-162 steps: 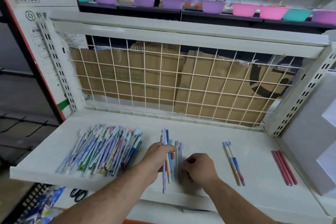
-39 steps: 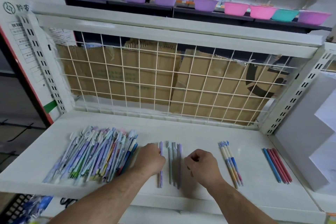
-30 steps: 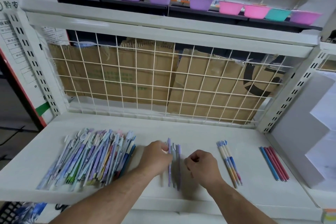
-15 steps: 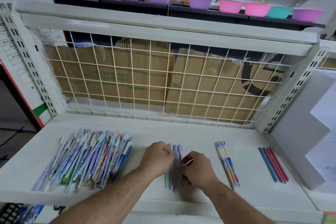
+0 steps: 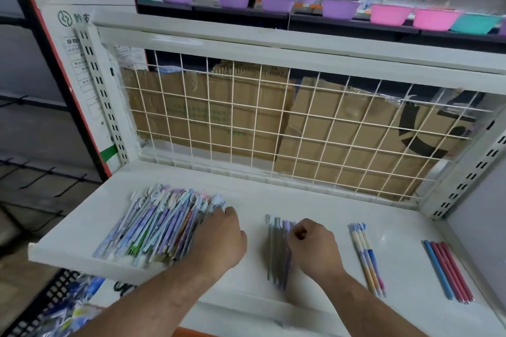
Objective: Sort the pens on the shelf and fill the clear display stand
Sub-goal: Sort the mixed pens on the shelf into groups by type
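Note:
A big heap of mixed pens (image 5: 157, 227) lies on the left of the white shelf (image 5: 260, 200). My left hand (image 5: 219, 238) rests on the heap's right edge, fingers on the pens; whether it holds one is hidden. A small row of grey and purple pens (image 5: 276, 249) lies in the middle. My right hand (image 5: 315, 246) sits curled against that row's right side, fingertips touching it. Further right lie a few pastel pens (image 5: 367, 257) and a blue and red group (image 5: 447, 271). No clear display stand is in view.
A white wire grid (image 5: 273, 123) with cardboard behind it closes the shelf's back. Perforated uprights stand at both sides. Coloured plastic bowls (image 5: 339, 8) line a higher shelf behind. A black basket (image 5: 54, 306) with packets sits below left.
My left hand has left the middle row and moved left onto the big heap. The right hand stays at the middle row. The camera has swung right.

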### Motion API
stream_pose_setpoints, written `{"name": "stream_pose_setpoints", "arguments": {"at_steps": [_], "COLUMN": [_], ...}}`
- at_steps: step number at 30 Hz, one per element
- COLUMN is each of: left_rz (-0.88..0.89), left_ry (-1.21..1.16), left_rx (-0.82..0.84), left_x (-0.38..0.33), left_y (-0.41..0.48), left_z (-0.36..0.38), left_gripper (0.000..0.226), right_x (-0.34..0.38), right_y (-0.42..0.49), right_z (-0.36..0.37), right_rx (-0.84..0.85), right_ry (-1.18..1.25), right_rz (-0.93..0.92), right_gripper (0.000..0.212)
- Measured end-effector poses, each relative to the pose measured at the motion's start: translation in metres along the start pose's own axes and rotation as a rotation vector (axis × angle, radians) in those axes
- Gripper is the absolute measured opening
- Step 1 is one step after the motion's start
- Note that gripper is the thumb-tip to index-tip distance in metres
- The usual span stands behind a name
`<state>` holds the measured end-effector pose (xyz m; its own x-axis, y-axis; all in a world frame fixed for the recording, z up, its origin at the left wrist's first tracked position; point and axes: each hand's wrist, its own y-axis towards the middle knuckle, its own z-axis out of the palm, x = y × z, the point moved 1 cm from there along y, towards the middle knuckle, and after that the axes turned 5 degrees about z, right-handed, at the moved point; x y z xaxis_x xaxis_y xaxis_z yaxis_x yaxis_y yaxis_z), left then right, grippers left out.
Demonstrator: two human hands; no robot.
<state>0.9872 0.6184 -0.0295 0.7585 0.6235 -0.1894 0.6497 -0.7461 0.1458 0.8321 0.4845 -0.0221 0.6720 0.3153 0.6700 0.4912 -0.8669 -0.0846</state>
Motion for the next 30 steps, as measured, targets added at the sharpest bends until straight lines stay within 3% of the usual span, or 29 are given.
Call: {"name": "stream_pose_setpoints", "arguments": {"at_steps": [4,7,14,20,30], "left_rz": [-0.024,-0.031,-0.085,-0.097,-0.021], "left_ry": [0.156,0.159,0.116,0.098,0.251], "left_rx": [0.02,0.045,0.123,0.155,0.371], "left_x": [0.02,0.028,0.029,0.023,0.019], "left_y": [0.0,0.001,0.006,0.009,0.019], "left_z": [-0.003,0.0,0.002,-0.001,-0.002], "left_gripper": [0.035,0.022,0.019,0.025,0.034], "right_x": [0.005,0.006,0.008,0.007,0.007], "right_y": [-0.004,-0.007,-0.014,-0.02,-0.028], "right_z": [0.001,0.001,-0.003,0.001,-0.002], "right_rx": [-0.009,-0.014,-0.006,0.001,0.012], "right_ry": [0.016,0.048,0.035,0.009,0.034], "right_rz": [-0.037,-0.05,-0.047,-0.068,-0.07], "right_gripper": [0.026,0.027,0.022,0.022,0.02]}}
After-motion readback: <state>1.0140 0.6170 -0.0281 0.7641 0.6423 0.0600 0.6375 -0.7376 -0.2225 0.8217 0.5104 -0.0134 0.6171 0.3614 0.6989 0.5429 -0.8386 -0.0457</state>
